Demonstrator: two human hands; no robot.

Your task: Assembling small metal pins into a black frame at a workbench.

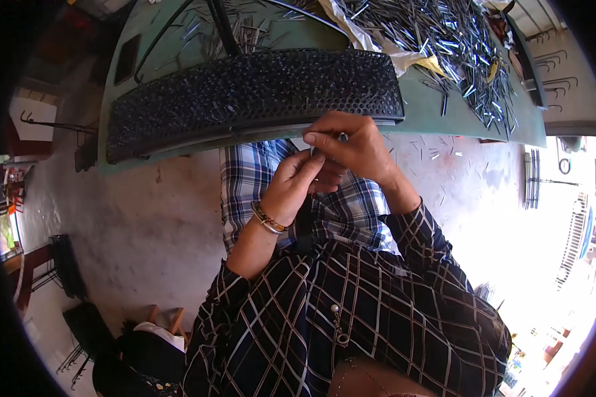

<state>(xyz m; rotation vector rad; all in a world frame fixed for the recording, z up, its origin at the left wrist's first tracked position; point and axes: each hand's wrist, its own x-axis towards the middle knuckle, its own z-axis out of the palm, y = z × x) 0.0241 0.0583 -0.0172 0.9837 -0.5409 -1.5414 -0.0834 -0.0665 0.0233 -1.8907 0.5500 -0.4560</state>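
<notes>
My left hand, with bangles at its wrist, is closed in a pinch just below the near edge of a long black perforated panel. Above and beside it, my right hand has its thumb and forefinger pinched together, its other fingers curled. A small thin metal piece shows between the fingertips of both hands; most of it is hidden. The curved panel lies along the front of the green table, its surface crowded with small dark, shiny pieces standing in its holes.
A large heap of thin metal pieces lies on plastic sheeting at the table's back right. Loose pieces are scattered at the back left, near a dark flat rectangular object. The green tabletop ends above my lap. More slivers lie on the floor to the right.
</notes>
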